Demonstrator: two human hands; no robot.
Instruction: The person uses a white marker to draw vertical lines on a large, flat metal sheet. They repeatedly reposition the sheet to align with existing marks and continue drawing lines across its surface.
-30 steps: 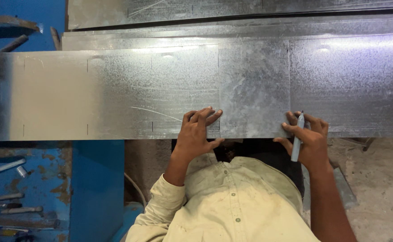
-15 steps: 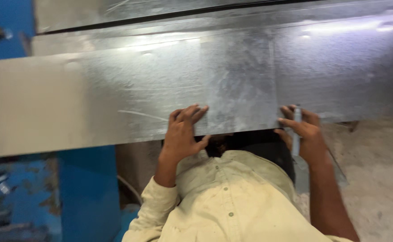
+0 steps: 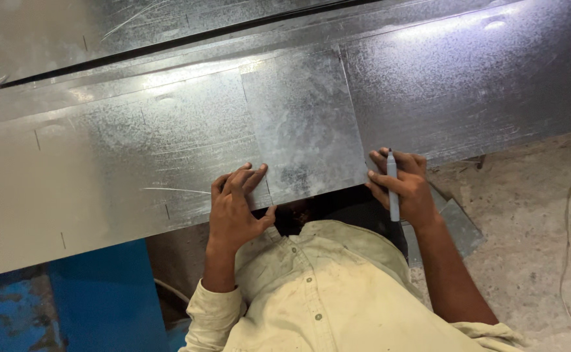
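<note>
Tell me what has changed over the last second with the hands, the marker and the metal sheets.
Little. The view swung left, so the blue bench with its tools left the frame. The left hand stays flat on the near edge of the smaller square galvanized sheet, which still lies on the long galvanized steel sheet. The right hand keeps hold of the grey marker pen, tip at the edge. Nothing was picked up or released.

Rough, stained concrete floor (image 3: 533,215) at right, crossed by a thin dark crack; blue-painted machine frame (image 3: 106,296) at lower left, chipped and worn toward the corner; bright overhead light glaring off surfaces near the top; small grey slab (image 3: 458,228) lying flat on the floor.
</note>
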